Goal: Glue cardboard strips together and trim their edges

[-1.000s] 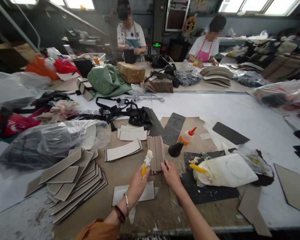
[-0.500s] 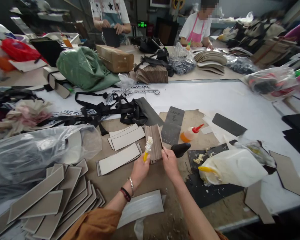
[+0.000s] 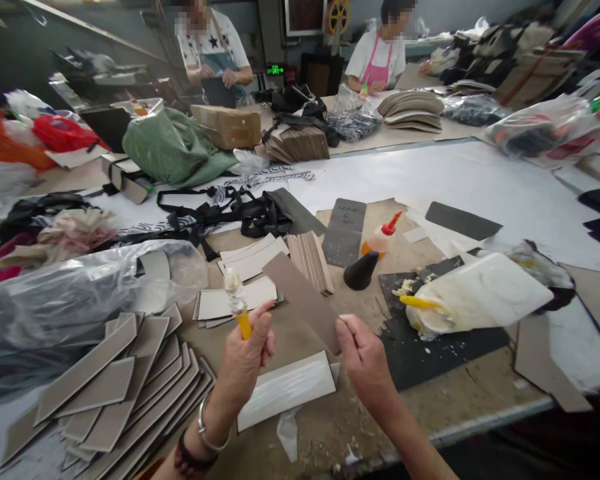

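Note:
My left hand is closed round the yellow handle of a glue brush, its head pointing up and thick with white paste. Between the thumb and fingers of my right hand is the lower right corner of a grey-brown card strip, tilted above the table. Under both hands lies a pale strip smeared with white glue. Behind the held card stands a stack of card strips on edge. White strips lie in piles to its left.
Finished-looking grey panels are heaped at lower left. A white glue container lies at right on a dark sheet. Nearby stand a black cone and a red-tipped bottle. Two people work across the table.
My right hand has drawn a card strip away from the upright stack, towards me. My left hand, with the brush, has moved left and nearer. The view has shifted slightly.

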`<state>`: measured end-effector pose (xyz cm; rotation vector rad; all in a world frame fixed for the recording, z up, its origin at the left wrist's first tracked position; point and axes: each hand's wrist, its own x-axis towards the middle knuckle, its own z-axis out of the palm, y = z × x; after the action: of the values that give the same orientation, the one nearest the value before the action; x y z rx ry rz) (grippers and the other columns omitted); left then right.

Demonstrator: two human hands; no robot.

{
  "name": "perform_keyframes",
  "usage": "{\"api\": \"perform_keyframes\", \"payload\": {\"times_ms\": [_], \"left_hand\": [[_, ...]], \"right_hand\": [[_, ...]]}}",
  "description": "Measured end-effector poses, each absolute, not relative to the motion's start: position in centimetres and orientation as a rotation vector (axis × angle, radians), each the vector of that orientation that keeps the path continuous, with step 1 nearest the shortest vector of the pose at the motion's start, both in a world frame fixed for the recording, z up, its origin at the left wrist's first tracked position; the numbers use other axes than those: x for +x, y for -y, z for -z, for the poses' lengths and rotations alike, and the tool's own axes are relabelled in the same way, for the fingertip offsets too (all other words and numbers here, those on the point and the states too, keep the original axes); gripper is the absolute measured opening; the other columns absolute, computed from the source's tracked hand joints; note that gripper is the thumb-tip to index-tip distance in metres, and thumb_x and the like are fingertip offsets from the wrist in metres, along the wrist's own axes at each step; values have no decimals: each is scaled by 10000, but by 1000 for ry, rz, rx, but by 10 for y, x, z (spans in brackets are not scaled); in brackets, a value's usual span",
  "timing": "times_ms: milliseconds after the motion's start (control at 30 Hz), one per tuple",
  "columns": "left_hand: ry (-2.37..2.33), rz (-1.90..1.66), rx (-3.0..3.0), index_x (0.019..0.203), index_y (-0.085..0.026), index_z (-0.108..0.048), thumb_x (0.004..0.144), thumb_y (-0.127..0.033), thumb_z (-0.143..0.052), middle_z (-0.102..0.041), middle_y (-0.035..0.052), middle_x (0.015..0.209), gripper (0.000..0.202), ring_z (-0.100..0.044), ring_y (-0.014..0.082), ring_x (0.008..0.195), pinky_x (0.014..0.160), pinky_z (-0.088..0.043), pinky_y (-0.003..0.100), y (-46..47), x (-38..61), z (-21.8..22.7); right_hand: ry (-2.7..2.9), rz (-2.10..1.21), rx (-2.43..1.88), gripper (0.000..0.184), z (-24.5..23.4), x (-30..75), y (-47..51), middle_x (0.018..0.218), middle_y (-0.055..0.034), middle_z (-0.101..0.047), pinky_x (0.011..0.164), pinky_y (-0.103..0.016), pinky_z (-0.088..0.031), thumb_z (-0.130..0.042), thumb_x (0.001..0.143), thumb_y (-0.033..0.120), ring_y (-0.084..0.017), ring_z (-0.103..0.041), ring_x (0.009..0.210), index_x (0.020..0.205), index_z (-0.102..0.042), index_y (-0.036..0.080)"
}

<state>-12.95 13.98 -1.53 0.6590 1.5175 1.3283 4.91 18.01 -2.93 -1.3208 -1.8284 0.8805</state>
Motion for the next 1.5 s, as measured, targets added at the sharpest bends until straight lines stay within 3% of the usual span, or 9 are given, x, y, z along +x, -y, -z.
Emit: {"api": "perform_keyframes", "payload": {"times_ms": [100,200,300,500,667,767,933,1167,1500], "left_hand": [[-1389,-1450,585,1057,-142,-555,737,-559,-576,-382,-100,387,525,-262,43,344,381,-194,182,-121,-139,15],[-1301,-1444,533,704,-162,-554,721,-490,-635,-378,-87,367,338,-256,41,339,383,-197,190,-91,-148,17],[-1283,-1395,486,503,-174,-387,682,-453,-690,-409,-65,385,449,-304,37,355,390,-231,190,-52,-156,23],[-1244,-1294,468,585,-161,-462,630,-510,-705,-448,-62,435,428,-338,32,372,397,-250,176,14,-165,42],[-1163,-1263,500,621,-158,-483,630,-534,-689,-440,-63,429,429,-329,34,365,380,-203,176,40,-168,54],[-1163,-1237,567,759,-148,-546,655,-557,-652,-411,-80,417,435,-309,40,364,384,-195,181,47,-176,60],[-1375,-1196,793,1108,-125,-523,655,-495,-669,-404,-100,468,602,-352,66,427,435,-257,191,32,-198,74],[-1586,-1122,979,1235,-54,-440,652,-524,-617,-431,-94,430,770,-346,90,391,434,-290,216,1,-199,79],[-1834,-1076,1299,935,-175,-646,705,-442,-619,-528,-40,556,353,-468,123,523,553,-380,226,3,-197,90]], "right_hand": [[2023,-964,-1082,235,30,52,-140,756,-30,-558,650,-234,-409,-342,925,249,-138,-542,714,867,-563,193],[2076,-1055,-1001,248,35,52,-99,855,-61,-587,725,-254,-431,-338,924,213,-152,-562,807,1009,-571,197],[2069,-1243,-1014,276,34,47,-64,909,-74,-601,779,-277,-440,-348,925,246,-166,-563,864,1066,-580,193],[1815,-1944,-1022,422,22,28,-15,1095,-71,-603,873,-307,-425,-288,941,416,-178,-558,992,1243,-494,205],[1868,-2011,-966,536,22,15,15,941,-74,-597,809,-326,-447,-213,920,523,-185,-553,864,1060,-584,162],[1845,-1999,-1072,449,24,21,31,996,-70,-594,843,-331,-444,-324,907,496,-191,-554,923,1106,-575,181],[1792,-1546,-1451,488,34,71,27,1211,-91,-559,952,-384,-405,-554,802,468,-249,-518,1114,1221,-517,221],[2180,-432,-1371,493,22,98,-50,1167,-104,-566,973,-414,-389,-599,759,465,-256,-514,1090,1172,-533,204],[2445,-541,-1194,481,65,66,-112,1100,-123,-609,914,-386,-438,-576,774,423,-241,-569,1016,1154,-541,131]]}}
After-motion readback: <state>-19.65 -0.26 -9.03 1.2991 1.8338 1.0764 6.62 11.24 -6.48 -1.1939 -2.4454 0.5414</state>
